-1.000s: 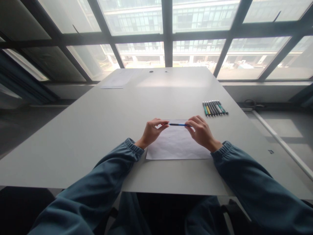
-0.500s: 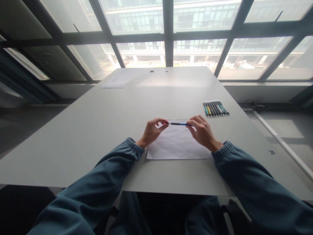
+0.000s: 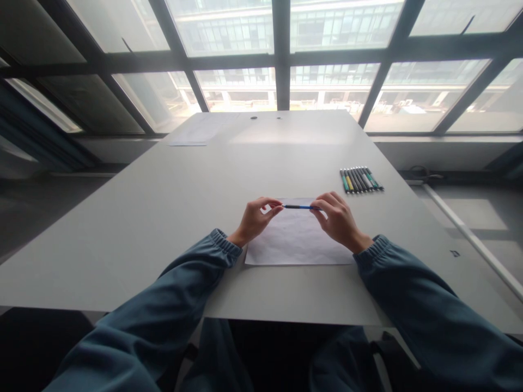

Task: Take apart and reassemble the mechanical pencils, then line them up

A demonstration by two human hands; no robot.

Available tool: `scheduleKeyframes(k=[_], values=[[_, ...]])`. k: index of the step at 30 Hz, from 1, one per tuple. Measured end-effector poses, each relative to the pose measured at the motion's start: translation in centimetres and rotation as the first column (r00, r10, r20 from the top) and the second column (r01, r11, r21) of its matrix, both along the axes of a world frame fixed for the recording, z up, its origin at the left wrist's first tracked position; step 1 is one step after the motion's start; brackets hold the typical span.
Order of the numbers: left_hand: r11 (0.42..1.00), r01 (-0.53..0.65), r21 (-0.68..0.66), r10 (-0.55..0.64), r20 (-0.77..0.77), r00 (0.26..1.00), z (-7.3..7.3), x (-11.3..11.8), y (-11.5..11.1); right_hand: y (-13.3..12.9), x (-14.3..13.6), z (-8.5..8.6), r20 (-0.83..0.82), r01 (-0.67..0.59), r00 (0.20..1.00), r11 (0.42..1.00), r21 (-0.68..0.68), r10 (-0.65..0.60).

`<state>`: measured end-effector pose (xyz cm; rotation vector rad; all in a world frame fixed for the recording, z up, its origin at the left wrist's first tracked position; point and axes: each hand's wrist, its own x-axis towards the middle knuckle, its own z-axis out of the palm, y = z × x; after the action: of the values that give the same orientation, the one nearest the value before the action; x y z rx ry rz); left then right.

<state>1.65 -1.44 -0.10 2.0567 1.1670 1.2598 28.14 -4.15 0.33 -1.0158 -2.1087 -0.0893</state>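
A blue pen (image 3: pixel 300 207) with a dark grip section lies level between my two hands, above a white sheet of paper (image 3: pixel 300 239). My left hand (image 3: pixel 258 218) pinches with thumb and fingertips at the pen's tip, and the very end of it is hidden. The blue barrel's other end is gripped by my right hand (image 3: pixel 335 218), whose fingers cover that end. Both wrists rest near the paper's side edges.
Several pens (image 3: pixel 362 180) in black, green and yellow lie side by side at the right of the white table (image 3: pixel 143 228). More paper (image 3: pixel 192 133) lies at the far left. Tall windows (image 3: pixel 281 81) stand behind the far edge.
My left fingertips have shifted slightly right along the pen's tip, so less of the thin tip shows. My right hand has hardly moved.
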Motion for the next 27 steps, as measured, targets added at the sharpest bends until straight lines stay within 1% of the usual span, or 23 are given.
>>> scheduleKeyframes(k=[13,27], values=[[1.0,0.017,0.005,-0.017,-0.009,1.0,0.2,0.16,-0.13,-0.01,-0.02,-0.09,-0.005,-0.014,1.0,1.0,0.009,0.014],[0.999,0.022,-0.04,-0.022,0.003,1.0,0.09,0.25,-0.18,-0.27,-0.19,0.03,0.005,-0.044,0.999,0.999,0.001,0.044]])
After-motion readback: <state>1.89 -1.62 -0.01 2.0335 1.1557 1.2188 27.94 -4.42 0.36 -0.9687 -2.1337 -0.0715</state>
